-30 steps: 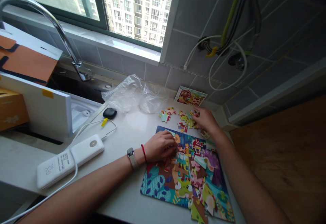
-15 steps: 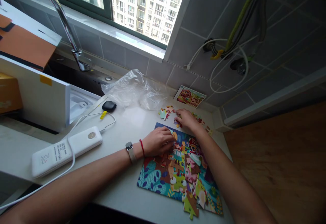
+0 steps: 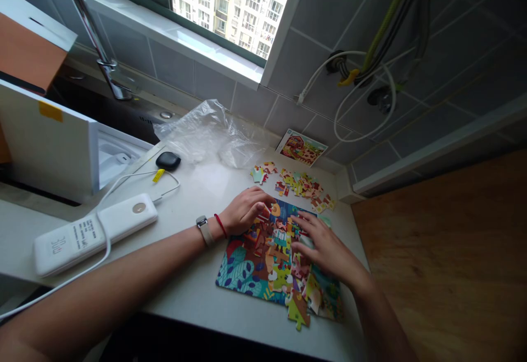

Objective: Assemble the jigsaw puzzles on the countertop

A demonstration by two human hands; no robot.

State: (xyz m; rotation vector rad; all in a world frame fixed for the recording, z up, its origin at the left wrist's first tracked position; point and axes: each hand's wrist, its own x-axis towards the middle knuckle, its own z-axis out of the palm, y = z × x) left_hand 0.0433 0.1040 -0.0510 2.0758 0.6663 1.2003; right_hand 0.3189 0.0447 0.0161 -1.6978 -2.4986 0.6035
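Note:
A colourful jigsaw puzzle board [image 3: 242,274] lies on the counter, with puzzle pieces spread over its middle and right part. At the board's upper left edge is my left hand [image 3: 246,208], fingers curled, thumb and fingertips closed around a small red and white puzzle piece [image 3: 265,213]. My right hand [image 3: 323,244] hovers over or rests on the board's right side, fingers spread, nothing seen in them; it hides pieces below. A green puzzle piece [image 3: 297,310] juts past the board's near edge. Several loose pieces [image 3: 302,184] lie beyond the far edge.
A picture card [image 3: 302,147] leans against the tiled wall. Crumpled clear plastic [image 3: 218,137] lies behind the hands. Left are a white power bank [image 3: 96,233] with its cable, a black case [image 3: 168,160], and a sink [image 3: 144,115] with a white box [image 3: 53,142] in it.
My right hand has drawn back from the loose pieces to the board's right side, its fingers now spread. The left hand has turned, so its thumb shows. The view has shifted slightly.

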